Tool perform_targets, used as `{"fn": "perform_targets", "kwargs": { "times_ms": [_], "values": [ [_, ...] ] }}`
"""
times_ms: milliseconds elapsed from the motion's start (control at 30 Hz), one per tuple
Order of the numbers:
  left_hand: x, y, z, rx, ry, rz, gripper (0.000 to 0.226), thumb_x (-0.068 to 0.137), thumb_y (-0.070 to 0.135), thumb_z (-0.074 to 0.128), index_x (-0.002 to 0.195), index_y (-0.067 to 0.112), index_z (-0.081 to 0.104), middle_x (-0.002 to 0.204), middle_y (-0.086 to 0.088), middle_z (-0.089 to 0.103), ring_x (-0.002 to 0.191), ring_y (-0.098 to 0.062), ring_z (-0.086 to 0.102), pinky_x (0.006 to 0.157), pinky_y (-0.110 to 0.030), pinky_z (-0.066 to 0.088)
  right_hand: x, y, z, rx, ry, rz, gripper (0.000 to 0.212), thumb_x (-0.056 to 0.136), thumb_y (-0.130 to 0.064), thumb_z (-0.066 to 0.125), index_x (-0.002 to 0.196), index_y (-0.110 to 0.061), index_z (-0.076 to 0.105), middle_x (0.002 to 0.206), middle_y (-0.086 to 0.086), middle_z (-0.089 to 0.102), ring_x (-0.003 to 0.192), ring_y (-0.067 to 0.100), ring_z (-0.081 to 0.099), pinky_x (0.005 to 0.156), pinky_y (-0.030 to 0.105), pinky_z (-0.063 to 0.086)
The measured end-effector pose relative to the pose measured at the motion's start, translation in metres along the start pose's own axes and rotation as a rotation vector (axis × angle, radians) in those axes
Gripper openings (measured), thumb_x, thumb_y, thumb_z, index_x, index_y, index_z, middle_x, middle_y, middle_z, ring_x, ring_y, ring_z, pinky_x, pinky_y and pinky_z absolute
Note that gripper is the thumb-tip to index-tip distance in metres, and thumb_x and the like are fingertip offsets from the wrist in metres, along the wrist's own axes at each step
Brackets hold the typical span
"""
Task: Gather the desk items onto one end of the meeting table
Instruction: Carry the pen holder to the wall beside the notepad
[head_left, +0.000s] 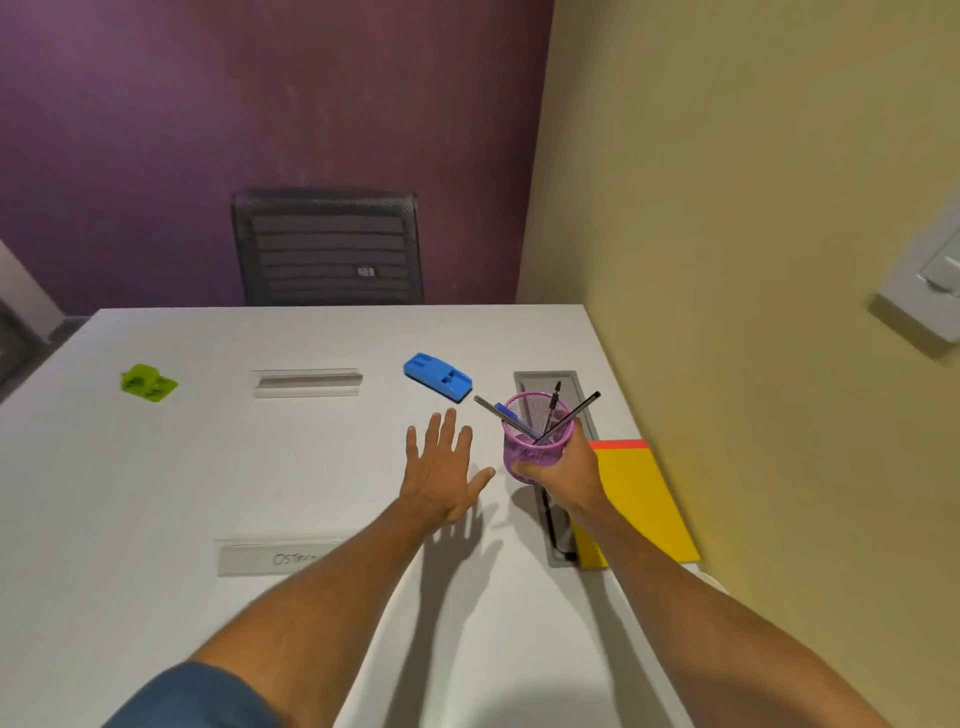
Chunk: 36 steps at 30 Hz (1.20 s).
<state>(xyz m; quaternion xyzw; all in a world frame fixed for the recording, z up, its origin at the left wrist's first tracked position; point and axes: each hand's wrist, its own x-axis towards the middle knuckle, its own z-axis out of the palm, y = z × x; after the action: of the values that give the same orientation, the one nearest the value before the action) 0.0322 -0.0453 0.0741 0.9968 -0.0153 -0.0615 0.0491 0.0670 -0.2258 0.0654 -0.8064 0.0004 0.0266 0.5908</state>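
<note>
Right hand (563, 470) is gripping the purple mesh pen cup (537, 439) by the table's (208, 467) right edge.
I am holding it low round the base, upright so the pens (555, 410) are not spilling, seemingly lifted just over the cable slot (545, 382) beside the yellow notepad (636, 509). My left hand (441, 467) is spreading wide over the table, holding nothing, near the blue whiteboard eraser (438, 376). The wall (753, 260) is crowding this edge; bare tabletop is lying open toward the left edge, where a green item (148, 382) is sitting.

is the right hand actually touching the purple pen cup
Touching. The head view shows the right hand with its fingers curled round the lower part of the purple pen cup, gripping it.
</note>
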Motion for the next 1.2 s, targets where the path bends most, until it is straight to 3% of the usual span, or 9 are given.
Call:
{"fn": "perform_targets", "kwargs": {
  "times_ms": [133, 300, 567, 733, 967, 1200],
  "values": [
    [0.033, 0.033, 0.018, -0.029, -0.001, 0.000, 0.072, 0.097, 0.058, 0.022, 0.153, 0.014, 0.010, 0.161, -0.011, -0.009, 0.148, -0.029, -0.010, 0.118, -0.054, -0.004, 0.027, 0.028, -0.028, 0.000, 0.041, 0.020, 0.089, 0.055, -0.012, 0.091, 0.133, -0.018, 0.047, 0.123, -0.003, 0.062, 0.111, 0.017, 0.059, 0.088, 0.026, 0.053],
    [0.074, 0.058, 0.045, -0.046, -0.026, 0.030, 0.072, 0.097, 0.058, 0.022, 0.153, 0.014, 0.011, 0.161, -0.012, -0.009, 0.148, -0.029, -0.010, 0.118, -0.054, -0.005, 0.066, 0.054, -0.059, -0.030, 0.052, 0.037, 0.092, 0.056, -0.009, 0.091, 0.135, -0.018, 0.045, 0.127, -0.002, 0.060, 0.113, 0.017, 0.057, 0.082, 0.017, 0.050],
    [0.128, 0.074, 0.100, -0.019, -0.083, 0.066, 0.075, 0.096, 0.061, 0.020, 0.154, 0.016, 0.005, 0.160, -0.011, -0.015, 0.147, -0.029, -0.016, 0.116, -0.053, -0.008, 0.126, 0.089, -0.089, -0.046, 0.171, 0.097, 0.094, 0.057, -0.004, 0.089, 0.137, -0.014, 0.040, 0.130, 0.000, 0.055, 0.116, 0.018, 0.053, 0.097, 0.032, 0.050],
    [0.143, 0.070, 0.130, -0.065, -0.098, 0.050, 0.074, 0.096, 0.061, 0.016, 0.154, 0.017, 0.001, 0.161, -0.010, -0.013, 0.148, -0.029, -0.014, 0.118, -0.053, -0.006, 0.152, 0.110, -0.090, -0.045, 0.228, 0.133, 0.094, 0.058, -0.002, 0.088, 0.137, -0.012, 0.039, 0.134, 0.005, 0.053, 0.118, 0.020, 0.052, 0.088, 0.022, 0.048],
    [0.154, 0.067, 0.162, -0.084, -0.052, -0.030, 0.086, 0.078, 0.069, -0.019, 0.151, 0.023, -0.015, 0.158, -0.006, -0.024, 0.145, -0.028, -0.023, 0.112, -0.056, -0.016, 0.169, 0.130, -0.082, -0.012, 0.306, 0.117, 0.092, 0.061, -0.003, 0.087, 0.138, -0.012, 0.038, 0.135, 0.007, 0.052, 0.123, 0.024, 0.052, 0.099, 0.036, 0.051],
    [0.151, 0.066, 0.168, -0.065, 0.026, -0.042, 0.081, 0.081, 0.067, -0.019, 0.151, 0.027, -0.014, 0.159, -0.003, -0.021, 0.146, -0.026, -0.021, 0.115, -0.059, -0.012, 0.175, 0.137, -0.080, -0.008, 0.385, 0.154, 0.093, 0.064, -0.008, 0.087, 0.141, -0.010, 0.034, 0.139, 0.009, 0.050, 0.126, 0.028, 0.050, 0.104, 0.046, 0.047]
  ]
}}
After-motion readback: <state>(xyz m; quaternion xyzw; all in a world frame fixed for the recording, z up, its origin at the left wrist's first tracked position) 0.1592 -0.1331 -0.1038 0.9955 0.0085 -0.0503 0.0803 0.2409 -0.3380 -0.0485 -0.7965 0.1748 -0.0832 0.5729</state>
